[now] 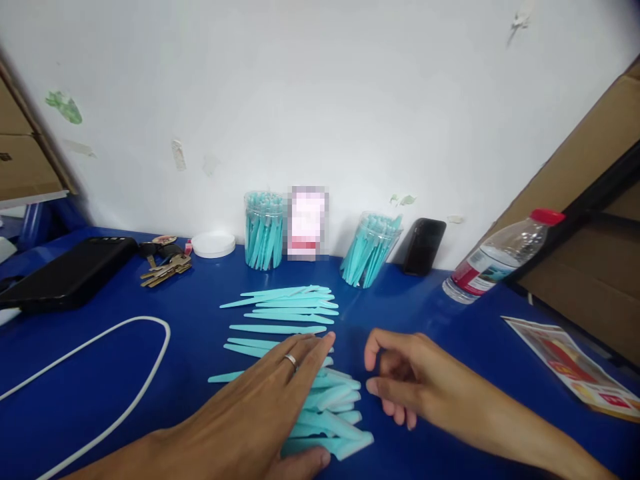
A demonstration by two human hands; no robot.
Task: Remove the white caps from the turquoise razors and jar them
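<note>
Turquoise eyebrow razors [278, 329] lie in a loose column on the blue tabletop, their handles mostly pointing left. My left hand [260, 393], a ring on one finger, is stretched flat over the nearer razors and covers part of them. Under and beside it, more razors [333, 420] overlap in a heap with their heads to the right. Just right of this heap hovers my right hand [407, 377], its fingers curled and a gap between thumb and forefinger; nothing shows in it. Two clear jars [264, 233] [371, 250] packed with the same razors stand by the wall, the right one tilted.
Along the wall are a white lid [213, 245], keys [167, 267], a blurred-out upright screen [306, 223] and a leaning black phone [425, 247]. A black power bank [70, 273] and white cable [165, 333] lie left. A water bottle [500, 257] and printed leaflet [570, 367] are right.
</note>
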